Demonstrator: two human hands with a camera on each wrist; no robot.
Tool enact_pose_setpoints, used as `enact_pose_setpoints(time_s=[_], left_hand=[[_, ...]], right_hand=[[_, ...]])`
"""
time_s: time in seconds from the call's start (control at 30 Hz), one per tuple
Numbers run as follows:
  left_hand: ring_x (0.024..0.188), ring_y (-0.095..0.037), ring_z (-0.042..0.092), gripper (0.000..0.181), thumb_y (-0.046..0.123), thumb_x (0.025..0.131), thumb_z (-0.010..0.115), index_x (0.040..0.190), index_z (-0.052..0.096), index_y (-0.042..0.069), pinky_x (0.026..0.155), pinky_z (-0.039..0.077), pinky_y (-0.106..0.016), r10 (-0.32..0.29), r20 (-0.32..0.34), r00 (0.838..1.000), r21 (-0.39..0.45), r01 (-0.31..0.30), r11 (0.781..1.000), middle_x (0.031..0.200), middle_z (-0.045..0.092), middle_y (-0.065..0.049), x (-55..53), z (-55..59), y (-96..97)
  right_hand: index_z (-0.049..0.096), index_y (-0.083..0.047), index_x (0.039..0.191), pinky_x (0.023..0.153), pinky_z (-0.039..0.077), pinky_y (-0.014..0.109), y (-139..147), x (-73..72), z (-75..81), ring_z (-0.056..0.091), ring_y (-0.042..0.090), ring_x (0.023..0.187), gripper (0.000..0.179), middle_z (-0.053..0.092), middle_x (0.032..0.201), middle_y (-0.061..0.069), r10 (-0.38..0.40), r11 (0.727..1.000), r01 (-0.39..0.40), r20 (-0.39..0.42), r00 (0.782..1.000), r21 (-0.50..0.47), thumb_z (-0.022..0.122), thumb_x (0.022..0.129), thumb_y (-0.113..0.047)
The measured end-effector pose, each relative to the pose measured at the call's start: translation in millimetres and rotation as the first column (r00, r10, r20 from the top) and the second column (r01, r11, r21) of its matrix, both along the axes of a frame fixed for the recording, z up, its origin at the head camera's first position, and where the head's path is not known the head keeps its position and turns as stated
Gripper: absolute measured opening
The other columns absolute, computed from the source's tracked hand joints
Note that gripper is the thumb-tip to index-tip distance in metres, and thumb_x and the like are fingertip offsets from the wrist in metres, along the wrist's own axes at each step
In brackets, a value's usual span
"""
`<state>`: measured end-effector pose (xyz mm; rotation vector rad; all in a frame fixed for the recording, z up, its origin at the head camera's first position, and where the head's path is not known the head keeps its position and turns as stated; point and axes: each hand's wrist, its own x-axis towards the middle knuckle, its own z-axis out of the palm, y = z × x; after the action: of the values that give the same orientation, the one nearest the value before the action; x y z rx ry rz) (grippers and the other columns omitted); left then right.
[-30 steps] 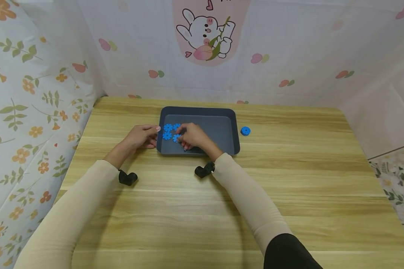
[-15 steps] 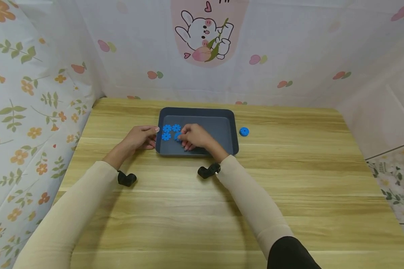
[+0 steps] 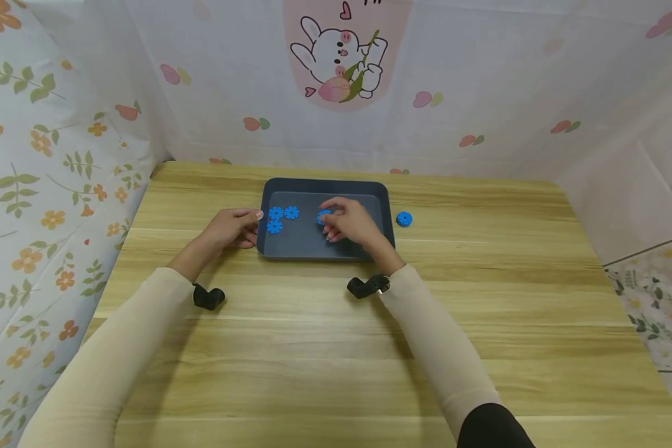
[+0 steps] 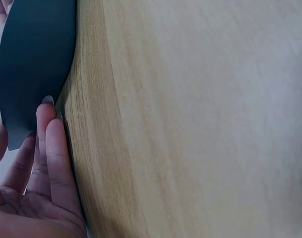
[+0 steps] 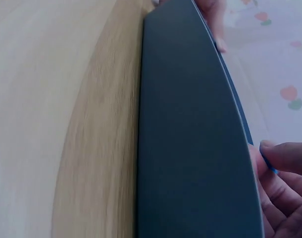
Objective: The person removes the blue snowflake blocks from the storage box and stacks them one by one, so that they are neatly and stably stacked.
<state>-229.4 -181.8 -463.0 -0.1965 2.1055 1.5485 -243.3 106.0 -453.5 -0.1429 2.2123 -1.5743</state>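
A dark grey rectangular tray (image 3: 308,246) lies on the wooden table. My left hand (image 3: 231,229) grips its left side, thumb at the rim and other fingers against the outer wall, as the left wrist view also shows. Above the tray's middle, my right hand (image 3: 353,223) pinches a blue notched disc (image 3: 322,216) between thumb and fingers. In the right wrist view only a thin blue edge of that disc (image 5: 270,166) shows. Three similar blue discs (image 3: 275,213) lie close together in the tray's left part.
To the right of the tray, a small stack of blue discs (image 3: 404,219) sits on the table (image 3: 481,274). A patterned white cloth (image 3: 213,93) hangs behind the table, and a floral one (image 3: 50,186) on the left. A black wrist camera (image 3: 208,297) is strapped to each forearm.
My right hand has picked up one blue disc from the group at the tray's left and carried it rightward to the middle. My left hand stays at the tray's left side.
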Motion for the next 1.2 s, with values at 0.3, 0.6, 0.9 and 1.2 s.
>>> enact_pose_setpoints(time_s=[0.3, 0.6, 0.9, 1.2], left_hand=[[0.067, -0.007, 0.064, 0.052, 0.042, 0.100, 0.054, 0.139, 0.052, 0.008, 0.066, 0.057, -0.022, 0.006, -0.011, 1.000, 0.001, -0.006, 1.000, 0.085, 0.061, 0.002, 0.6, 1.2, 0.4], [0.067, -0.007, 0.064, 0.054, 0.043, 0.099, 0.055, 0.141, 0.051, 0.009, 0.066, 0.057, -0.022, 0.004, -0.009, 1.000, -0.002, -0.004, 1.000, 0.085, 0.061, 0.002, 0.2, 0.0, 0.9], [0.067, -0.006, 0.063, 0.055, 0.043, 0.099, 0.054, 0.142, 0.050, 0.009, 0.066, 0.057, -0.021, 0.002, -0.007, 1.000, -0.006, -0.002, 1.000, 0.086, 0.061, 0.001, 0.3, 1.7, 0.7], [0.068, -0.006, 0.063, 0.055, 0.044, 0.099, 0.054, 0.141, 0.050, 0.009, 0.066, 0.057, -0.021, 0.000, -0.010, 1.000, -0.013, 0.000, 1.000, 0.086, 0.060, 0.002, 0.8, 1.4, 1.7]], right_hand=[[0.055, -0.002, 0.124, 0.061, 0.060, 0.036, 30.3, 2.7, 5.4, 0.065, 0.016, 0.056, 0.032, 0.066, 0.073, 0.012, -0.180, 0.983, 0.175, -0.081, 0.980, -0.061, 0.064, 0.095, -0.015], [0.058, -0.003, 0.129, 0.054, 0.058, 0.027, 69.2, 6.0, 14.1, 0.063, 0.012, 0.051, 0.037, 0.067, 0.070, 0.010, -0.307, 0.940, 0.298, -0.029, 0.951, -0.164, 0.066, 0.094, -0.013], [0.059, -0.002, 0.130, 0.053, 0.058, 0.028, 103.4, 5.2, 14.4, 0.064, 0.013, 0.049, 0.040, 0.067, 0.066, 0.007, -0.395, 0.894, 0.380, -0.018, 0.919, -0.236, 0.068, 0.093, -0.013], [0.057, -0.005, 0.134, 0.057, 0.058, 0.029, 131.9, 5.9, 5.8, 0.064, 0.014, 0.053, 0.037, 0.067, 0.069, 0.007, -0.439, 0.879, 0.432, 0.010, 0.898, -0.201, 0.060, 0.097, -0.008]])
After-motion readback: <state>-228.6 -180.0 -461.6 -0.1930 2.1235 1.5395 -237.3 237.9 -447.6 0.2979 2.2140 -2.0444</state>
